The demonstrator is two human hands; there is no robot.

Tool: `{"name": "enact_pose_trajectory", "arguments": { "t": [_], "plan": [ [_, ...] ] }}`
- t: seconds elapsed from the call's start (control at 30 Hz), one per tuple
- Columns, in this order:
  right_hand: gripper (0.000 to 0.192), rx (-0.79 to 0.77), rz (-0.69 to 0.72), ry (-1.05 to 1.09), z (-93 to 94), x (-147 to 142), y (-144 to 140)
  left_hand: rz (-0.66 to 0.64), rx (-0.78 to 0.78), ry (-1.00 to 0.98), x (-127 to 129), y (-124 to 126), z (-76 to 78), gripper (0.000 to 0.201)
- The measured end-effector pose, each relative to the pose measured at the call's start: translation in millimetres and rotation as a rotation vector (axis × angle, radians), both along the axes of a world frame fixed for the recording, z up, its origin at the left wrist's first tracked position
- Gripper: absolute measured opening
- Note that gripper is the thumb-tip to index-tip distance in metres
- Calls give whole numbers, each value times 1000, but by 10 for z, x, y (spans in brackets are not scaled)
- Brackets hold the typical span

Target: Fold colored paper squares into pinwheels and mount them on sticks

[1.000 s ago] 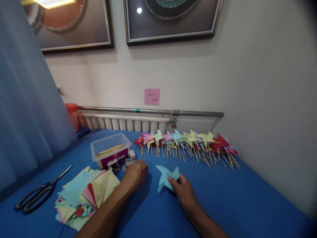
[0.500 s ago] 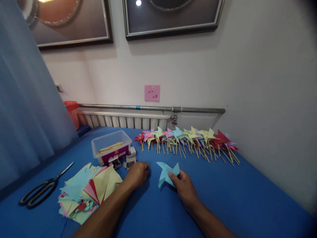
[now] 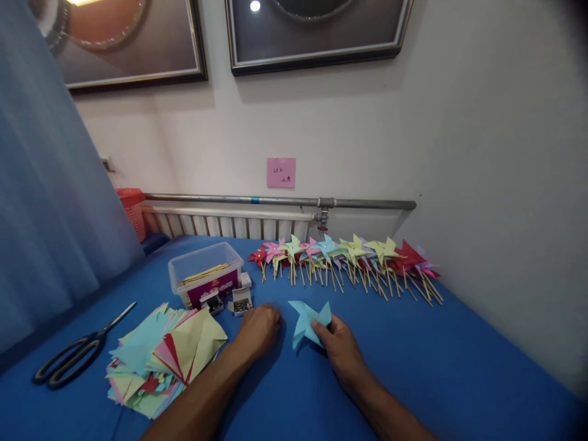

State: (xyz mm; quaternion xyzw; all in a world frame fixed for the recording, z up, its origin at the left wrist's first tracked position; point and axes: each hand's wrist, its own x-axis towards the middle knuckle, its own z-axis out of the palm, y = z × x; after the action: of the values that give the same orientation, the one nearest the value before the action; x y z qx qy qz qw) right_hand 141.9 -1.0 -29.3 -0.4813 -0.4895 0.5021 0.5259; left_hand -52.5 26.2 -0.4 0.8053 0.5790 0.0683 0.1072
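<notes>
My right hand (image 3: 339,346) pinches a light blue folded paper pinwheel (image 3: 307,320) by its lower right edge, just above the blue table. My left hand (image 3: 260,328) rests on the cloth a little left of the pinwheel, its fingers curled together; whether something tiny sits between the fingertips I cannot tell. Two small open boxes of pins (image 3: 241,302) lie just beyond my left hand, in front of a clear plastic tub (image 3: 206,275) that holds thin wooden sticks.
A row of finished pinwheels on sticks (image 3: 349,257) lies at the back right near the wall. A fanned stack of coloured cut paper squares (image 3: 160,358) sits at the left, with black-handled scissors (image 3: 78,355) further left. A curtain hangs at the left edge.
My left hand has drawn back from the pin boxes and slid a little right, towards the pinwheel. The right hand keeps its hold on the pinwheel.
</notes>
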Motion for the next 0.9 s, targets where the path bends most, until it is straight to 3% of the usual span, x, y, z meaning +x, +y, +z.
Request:
{"name": "enact_pose_trajectory", "arguments": {
  "t": [0.4, 0.57, 0.73, 0.9],
  "plan": [
    [40, 14, -21, -6, -25, 11, 10, 29, 32, 124, -42, -7, 17, 26],
    [38, 2, -26, 29, -17, 13, 12, -14, 88, -101, -32, -39, 90, 18],
    [39, -3, -34, 74, -40, 13, 27, -190, 206, -482, 118, -199, 176, 15],
    [43, 30, -42, 82, -62, -59, -5, -287, 312, -497, 269, -313, 93, 13]
  ]
}}
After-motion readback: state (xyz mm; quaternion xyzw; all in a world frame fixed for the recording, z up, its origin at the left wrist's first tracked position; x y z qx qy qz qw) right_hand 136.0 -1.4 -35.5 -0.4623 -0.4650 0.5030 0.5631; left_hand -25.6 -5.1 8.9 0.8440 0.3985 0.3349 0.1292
